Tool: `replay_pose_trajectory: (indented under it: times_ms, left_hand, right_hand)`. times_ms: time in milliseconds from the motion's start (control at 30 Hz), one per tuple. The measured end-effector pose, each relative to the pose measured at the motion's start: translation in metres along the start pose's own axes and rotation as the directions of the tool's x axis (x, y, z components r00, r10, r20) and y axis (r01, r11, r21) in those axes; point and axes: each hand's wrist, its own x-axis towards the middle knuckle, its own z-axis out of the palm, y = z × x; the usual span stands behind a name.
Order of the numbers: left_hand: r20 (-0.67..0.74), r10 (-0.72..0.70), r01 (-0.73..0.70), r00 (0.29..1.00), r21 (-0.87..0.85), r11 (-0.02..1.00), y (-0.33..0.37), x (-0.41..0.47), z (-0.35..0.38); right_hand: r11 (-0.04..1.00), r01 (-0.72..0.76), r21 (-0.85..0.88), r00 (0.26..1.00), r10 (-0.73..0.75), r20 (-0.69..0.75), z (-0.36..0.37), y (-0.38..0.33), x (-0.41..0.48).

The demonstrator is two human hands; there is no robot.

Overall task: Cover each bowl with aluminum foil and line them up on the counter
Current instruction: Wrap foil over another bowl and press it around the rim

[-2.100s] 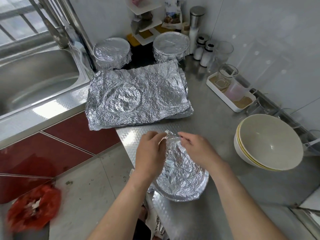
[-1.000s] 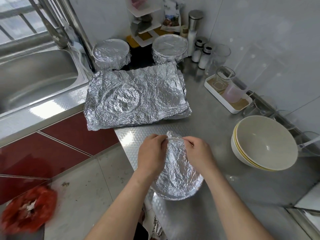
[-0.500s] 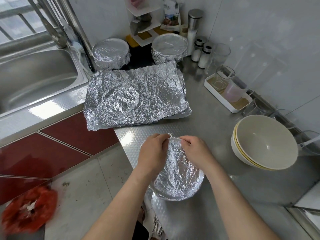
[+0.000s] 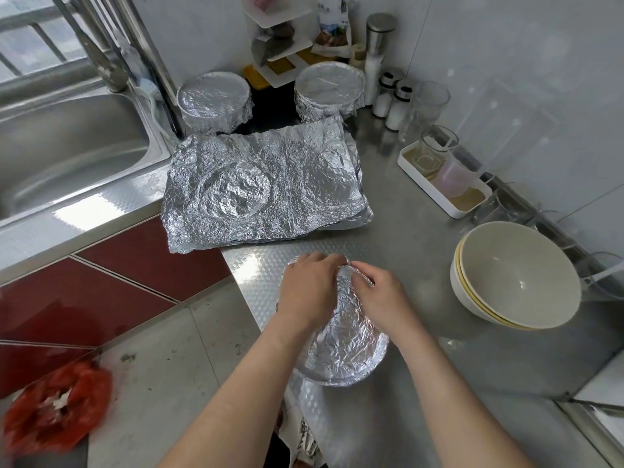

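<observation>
The foil-wrapped bowl sits at the near edge of the steel surface, just in front of the person. Both hands are on its far rim: the left hand and right hand meet there, fingers curled down and pinching the crumpled foil against the edge. Beyond lies a flat stack of foil sheets with a round dent pressed into it. Behind that stand 2 covered bowls, well apart, near the wall. To the right, uncovered nested bowls wait beside a white tray holding glasses. The sink is on the left.
</observation>
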Motion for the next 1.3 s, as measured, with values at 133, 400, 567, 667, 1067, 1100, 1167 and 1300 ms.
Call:
replay_pose_trajectory:
  times_ms: [133, 400, 567, 667, 1067, 1100, 1167, 1300]
  left_hand:
    - [0.005, 0.001, -0.001, 1.0, 0.038, 0.999, 0.001, 0.0, 0.003]
    - [-0.034, -0.009, 0.004, 0.999, -0.142, 0.99, -0.003, -0.004, -0.008]
    - [-0.172, -0.296, 0.262, 0.939, -0.199, 0.944, -0.026, -0.031, -0.024]
    - [-0.151, -0.354, 0.309, 0.923, -0.255, 0.916, -0.031, -0.054, -0.019]
    - [-0.064, -0.302, 0.252, 0.951, -0.402, 0.88, -0.026, -0.051, -0.009]
    - [-0.034, -0.26, 0.228, 0.965, -0.382, 0.896, -0.027, -0.046, -0.012]
    - [0.032, -0.201, 0.199, 0.979, -0.353, 0.914, -0.028, -0.037, -0.017]
    - [-0.009, -0.332, 0.312, 0.943, -0.319, 0.895, -0.028, -0.039, -0.022]
  right_hand:
    - [0.998, 0.002, 0.067, 1.0, 0.0, -0.024, 0.003, 0.001, -0.003]
    - [1.0, 0.016, -0.015, 0.993, -0.018, -0.118, 0.005, 0.0, -0.004]
    - [0.999, -0.005, 0.043, 0.997, 0.008, -0.079, 0.005, 0.001, -0.007]
    - [0.999, 0.027, -0.024, 0.999, -0.026, 0.038, 0.001, -0.006, -0.007]
    - [0.999, -0.043, -0.01, 0.958, 0.038, -0.283, 0.011, -0.003, -0.017]
    - [0.998, -0.065, -0.015, 0.957, 0.058, -0.285, 0.011, -0.001, -0.018]
    - [0.997, -0.05, -0.05, 0.964, 0.035, -0.264, 0.008, -0.001, -0.019]
    - [0.98, 0.046, -0.192, 0.991, -0.068, -0.112, -0.004, -0.014, -0.011]
